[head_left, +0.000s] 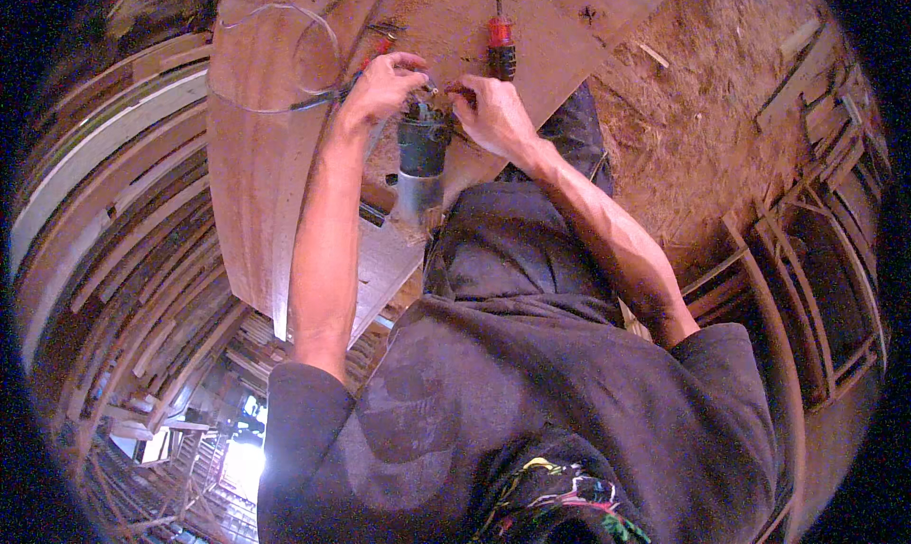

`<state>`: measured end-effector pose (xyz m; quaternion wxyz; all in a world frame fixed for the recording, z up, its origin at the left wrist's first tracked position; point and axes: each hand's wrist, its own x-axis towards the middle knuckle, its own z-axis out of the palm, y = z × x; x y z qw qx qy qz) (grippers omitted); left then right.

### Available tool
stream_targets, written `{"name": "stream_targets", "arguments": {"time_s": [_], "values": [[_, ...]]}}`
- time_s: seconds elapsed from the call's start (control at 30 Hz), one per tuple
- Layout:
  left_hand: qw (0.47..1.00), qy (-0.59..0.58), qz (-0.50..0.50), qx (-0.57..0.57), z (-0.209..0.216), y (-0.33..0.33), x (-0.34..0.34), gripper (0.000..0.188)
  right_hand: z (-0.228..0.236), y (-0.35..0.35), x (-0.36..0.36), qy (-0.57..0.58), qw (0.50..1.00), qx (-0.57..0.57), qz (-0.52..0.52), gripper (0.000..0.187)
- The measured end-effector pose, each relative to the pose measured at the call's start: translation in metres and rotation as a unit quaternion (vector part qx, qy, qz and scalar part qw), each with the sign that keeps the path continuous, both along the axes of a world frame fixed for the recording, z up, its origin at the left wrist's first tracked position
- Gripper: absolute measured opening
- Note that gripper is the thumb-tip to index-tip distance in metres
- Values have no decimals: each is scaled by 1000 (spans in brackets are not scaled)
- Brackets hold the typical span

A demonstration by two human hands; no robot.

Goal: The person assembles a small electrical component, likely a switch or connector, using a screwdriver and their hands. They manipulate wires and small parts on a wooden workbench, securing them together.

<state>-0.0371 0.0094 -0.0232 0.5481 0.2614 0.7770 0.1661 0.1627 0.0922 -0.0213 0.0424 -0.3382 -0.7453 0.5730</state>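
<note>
A cylindrical power tool body (421,155), dark at its upper part and silver-grey lower down, stands on the wooden board in front of me. Its far end is uncovered, and small parts and bits of wire show there. My left hand (384,86) is closed in a pinch at the left of that end. From the right, my right hand (493,112) pinches at the same spot, thumb and forefinger together. What lies between the fingertips of each hand is too small to make out. Just beyond my right hand lies a red and black screwdriver (501,52), its shaft pointing away.
A wide brown wooden board (256,183) serves as the work surface. On its far left lie a looped pale cable (342,55) and a red-handled tool (383,44). Stacked planks (123,183) line the left; sawdust (683,136) covers the floor, with wooden frames (807,288) at right.
</note>
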Motion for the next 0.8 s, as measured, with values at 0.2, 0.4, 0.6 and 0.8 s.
{"name": "stream_targets", "arguments": {"time_s": [0.2,0.4,0.6,0.8], "values": [[997,-58,46,32,3,-2,-3,41,-24,-13,-7,-25,997,-73,-2,28],[998,3,58,12,-9,-2,4,46,-6,-12,-18,-55,995,-84,-19,31],[997,51,37,46,-5,-4,18,45,-19,-18,-23,-6,994,-51,-99,33],[916,335,96,198,33,-15,68,35,-15,-10,-17,-40,993,-77,-82,35]]}}
